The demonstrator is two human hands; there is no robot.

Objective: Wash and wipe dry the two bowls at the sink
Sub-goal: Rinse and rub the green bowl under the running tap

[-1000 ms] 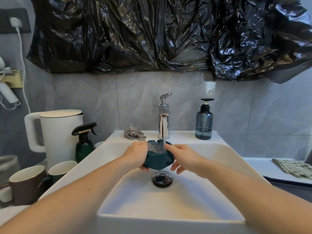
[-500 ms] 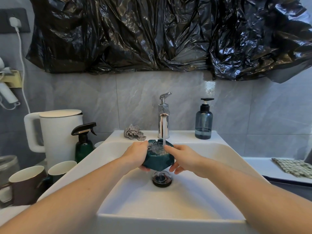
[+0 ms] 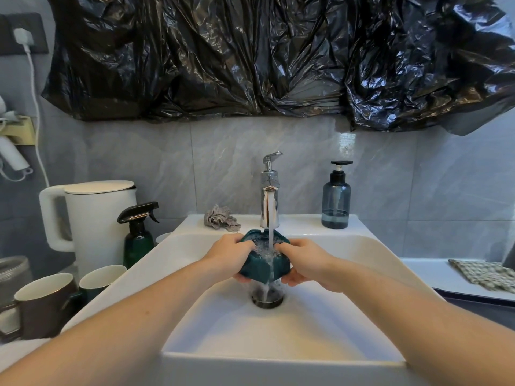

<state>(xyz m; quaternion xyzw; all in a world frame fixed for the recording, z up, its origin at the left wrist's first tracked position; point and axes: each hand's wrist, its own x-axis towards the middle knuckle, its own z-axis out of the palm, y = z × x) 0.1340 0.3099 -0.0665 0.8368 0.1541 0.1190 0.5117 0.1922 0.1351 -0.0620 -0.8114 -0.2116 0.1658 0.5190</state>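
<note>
Bowl: dark teal bowl (image 3: 263, 267) held over the drain (image 3: 267, 298) in the white sink (image 3: 278, 358), right under the chrome tap (image 3: 269, 203). Rim looks notched, w/ a cut-out at the back edge.
Water: thin stream (image 3: 270, 240) falls into the bowl, froths inside, spills over the front wall and down to the drain.
Left hand: left hand (image 3: 234, 256) grips the bowl's left side, fingers curled over the rim, thumb side underneath.
Right hand: right hand (image 3: 302, 260) grips the right side the same way, fingertips reaching inside.
Second bowl: can't pick it out from here.
Risk, slip: glazed-looking wall is wet and prob. slick; a loose grip could drop it onto the hard basin and chip it.
Risk, splash: bowl is brim-full; tipping it fast would likely throw water over the sink edge onto the mugs (image 3: 44, 305) at left.
Materials: bowl smooth, hard, glossy; sink glossy white, boxy, w/ sloped sides; tap mirror-bright metal.
Cloths: crumpled grey rag (image 3: 221, 220) on the sink ledge left of the tap; checked cloth (image 3: 485, 274) lies flat on the surface at right, soft, woven.
Nearby: blue-tinted pump bottle (image 3: 335, 201) right of the tap, see-through, part full; green spray bottle (image 3: 138, 240) and matte white kettle (image 3: 94, 218) at left.
Wall: grey marbled tile, crinkled black plastic sheet (image 3: 278, 57) above.
</note>
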